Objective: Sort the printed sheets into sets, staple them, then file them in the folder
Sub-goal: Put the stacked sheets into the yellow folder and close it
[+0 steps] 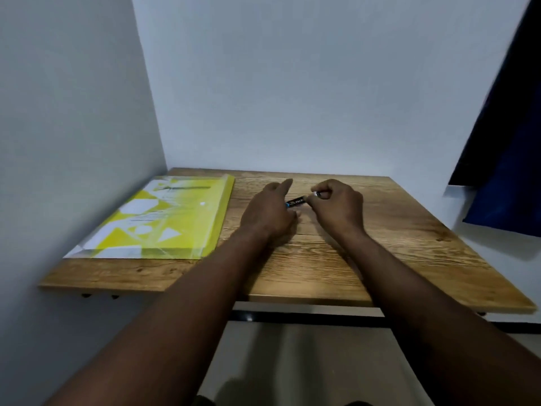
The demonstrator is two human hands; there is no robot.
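Observation:
A yellow translucent folder (164,218) with white shapes printed on it lies flat at the table's left side, with sheets visible inside. Both of my hands meet over the middle of the wooden table (380,244). Between them is a small black stapler (297,200) with a blue end and a pale end. My left hand (270,212) grips its blue end, index finger pointing forward. My right hand (336,205) pinches its pale end with curled fingers. No loose sheets show on the table.
White walls close in at the left and the back. A dark blue cloth (509,148) hangs at the right, past the table's edge. A black bar of the table frame (307,317) runs under the near edge.

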